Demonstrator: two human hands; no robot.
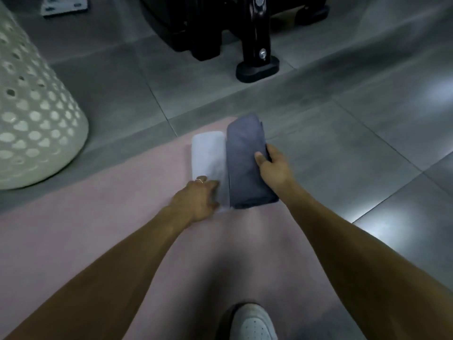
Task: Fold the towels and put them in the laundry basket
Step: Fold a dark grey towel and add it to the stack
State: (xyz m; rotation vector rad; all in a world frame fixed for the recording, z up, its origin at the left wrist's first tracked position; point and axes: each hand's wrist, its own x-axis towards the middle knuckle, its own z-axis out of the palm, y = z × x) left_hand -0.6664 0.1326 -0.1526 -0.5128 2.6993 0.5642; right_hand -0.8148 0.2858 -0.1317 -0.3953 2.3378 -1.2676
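Gripping grey towel [247, 163], right hand [274, 166]

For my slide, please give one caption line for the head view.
Right hand grips folded grey towel; left hand touches folded white towel on pink mat.

Two folded towels lie side by side: one white towel [208, 158] and one dark grey towel [247, 163]. One pink mat [98, 217] lies under them on the tiled floor [343, 133]. One white laundry basket [31, 114] with round holes stands at the left. Two hands show: one left hand [196, 200], wearing one ring [201, 179], and one right hand [272, 165]. One white shoe [252, 322] appears at the bottom edge. One black machine base [220, 28] stands at the top.
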